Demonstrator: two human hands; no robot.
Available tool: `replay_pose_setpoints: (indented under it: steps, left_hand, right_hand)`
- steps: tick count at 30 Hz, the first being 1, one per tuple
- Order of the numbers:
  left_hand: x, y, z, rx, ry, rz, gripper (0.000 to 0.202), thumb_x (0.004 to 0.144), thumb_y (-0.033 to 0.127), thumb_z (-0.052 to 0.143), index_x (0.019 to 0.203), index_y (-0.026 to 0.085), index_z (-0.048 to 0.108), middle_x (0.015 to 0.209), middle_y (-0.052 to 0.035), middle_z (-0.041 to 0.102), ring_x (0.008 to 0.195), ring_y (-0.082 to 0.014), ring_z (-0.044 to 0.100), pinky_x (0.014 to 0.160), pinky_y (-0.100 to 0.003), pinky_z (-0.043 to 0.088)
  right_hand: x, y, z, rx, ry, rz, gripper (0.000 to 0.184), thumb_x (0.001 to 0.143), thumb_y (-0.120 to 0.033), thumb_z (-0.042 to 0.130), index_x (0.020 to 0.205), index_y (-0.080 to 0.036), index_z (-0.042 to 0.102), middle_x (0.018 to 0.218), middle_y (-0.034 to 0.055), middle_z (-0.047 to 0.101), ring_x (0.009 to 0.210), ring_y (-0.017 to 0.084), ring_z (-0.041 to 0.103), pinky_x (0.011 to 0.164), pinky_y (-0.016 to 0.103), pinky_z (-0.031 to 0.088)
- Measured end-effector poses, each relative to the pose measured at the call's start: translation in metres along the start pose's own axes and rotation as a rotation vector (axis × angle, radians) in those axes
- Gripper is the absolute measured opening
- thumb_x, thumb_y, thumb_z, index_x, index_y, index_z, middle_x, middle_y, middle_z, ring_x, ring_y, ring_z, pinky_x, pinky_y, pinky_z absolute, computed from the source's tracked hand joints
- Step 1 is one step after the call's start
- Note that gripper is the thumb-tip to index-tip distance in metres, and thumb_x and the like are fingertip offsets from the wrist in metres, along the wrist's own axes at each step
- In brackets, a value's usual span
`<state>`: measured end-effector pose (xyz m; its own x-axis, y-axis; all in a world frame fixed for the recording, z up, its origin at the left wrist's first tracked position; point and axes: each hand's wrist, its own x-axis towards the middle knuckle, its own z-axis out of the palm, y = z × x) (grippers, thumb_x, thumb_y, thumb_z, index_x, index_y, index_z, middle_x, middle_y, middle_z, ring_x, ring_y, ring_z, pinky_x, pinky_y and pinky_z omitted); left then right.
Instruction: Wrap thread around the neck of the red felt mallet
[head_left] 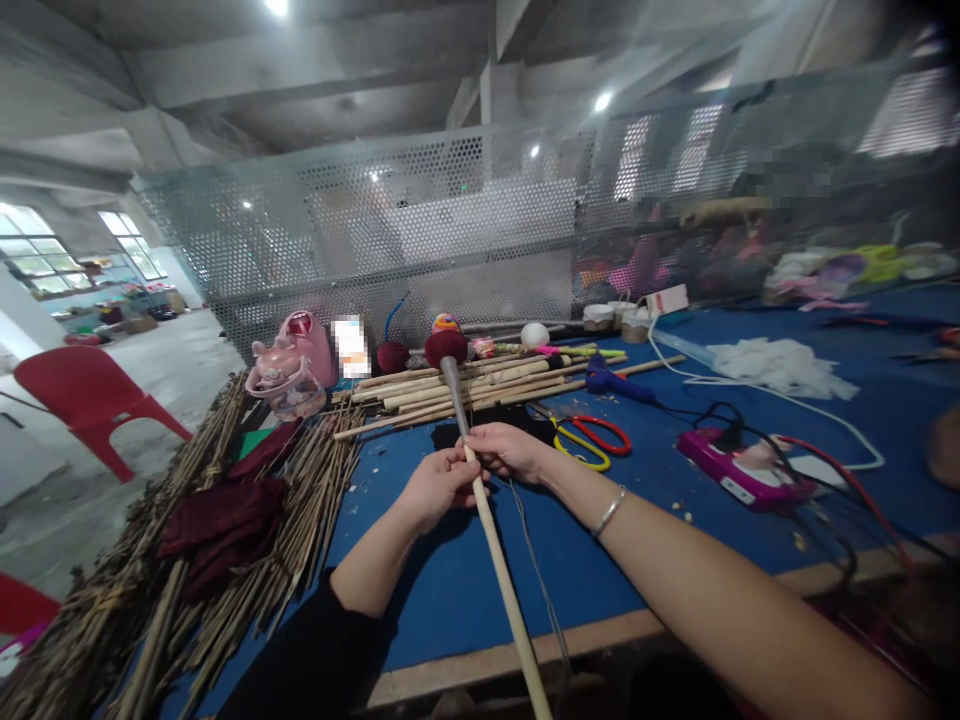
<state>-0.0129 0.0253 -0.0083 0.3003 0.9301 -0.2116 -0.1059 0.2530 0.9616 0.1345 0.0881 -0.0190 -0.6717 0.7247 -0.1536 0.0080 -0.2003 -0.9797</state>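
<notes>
Appearing light and stiff, pale stick (500, 560) is clamped mid-frame by fingers of left hand (436, 488) and right hand (517, 452); best gripped there, soft-looking red head (445, 349) avoided.

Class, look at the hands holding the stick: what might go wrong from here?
The loose grey strands hanging toward the near edge of the table might snag. The scissors lie beside the right hand, which may knock them. If the left hand loosens, the stick could twist.
</notes>
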Motion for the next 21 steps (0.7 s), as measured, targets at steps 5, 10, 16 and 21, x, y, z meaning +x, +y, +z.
replay_pose_setpoints:
  steps: [5, 10, 16, 21]
  left_hand:
    - [0.002, -0.007, 0.000, 0.053, -0.013, -0.116, 0.028, 0.068, 0.037, 0.065, 0.079, 0.014, 0.053, 0.074, -0.0056, 0.063, 0.057, -0.0109, 0.060, 0.053, -0.021, 0.046]
    - [0.009, -0.009, -0.005, 0.383, 0.296, 0.103, 0.035, 0.077, 0.049, 0.049, 0.066, 0.016, 0.051, 0.052, -0.0002, 0.053, 0.042, -0.0095, 0.048, 0.044, -0.020, 0.038]
    - [0.048, 0.025, -0.043, 1.091, 0.651, 0.461, 0.019, 0.079, 0.025, 0.048, 0.088, 0.016, 0.062, 0.087, -0.0113, 0.062, 0.086, -0.0220, 0.054, 0.080, -0.032, 0.038]
    - [0.098, 0.032, -0.051, 1.653, 0.462, 0.379, 0.045, 0.081, 0.038, 0.047, 0.122, 0.019, 0.048, 0.128, -0.0144, 0.046, 0.120, -0.0312, 0.033, 0.098, -0.049, 0.021]
  right_hand:
    - [0.002, 0.002, 0.001, -0.113, 0.037, 0.066, 0.026, 0.072, -0.039, 0.058, 0.070, -0.014, 0.053, 0.040, -0.0109, 0.029, 0.032, 0.002, 0.016, 0.032, 0.018, 0.008]
    - [0.000, -0.001, 0.007, -0.185, 0.155, 0.006, 0.029, 0.069, -0.039, 0.061, 0.062, -0.016, 0.045, 0.038, -0.0106, 0.029, 0.034, 0.003, 0.018, 0.036, 0.020, 0.009]
    - [-0.004, -0.006, 0.005, -0.228, 0.169, -0.067, 0.026, 0.071, -0.038, 0.057, 0.065, -0.015, 0.050, 0.042, -0.0090, 0.031, 0.037, 0.004, 0.021, 0.039, 0.021, 0.010]
    - [-0.006, -0.008, 0.005, -0.156, 0.181, -0.126, 0.028, 0.070, -0.040, 0.058, 0.062, -0.016, 0.046, 0.042, -0.0085, 0.030, 0.040, 0.005, 0.022, 0.041, 0.021, 0.012]
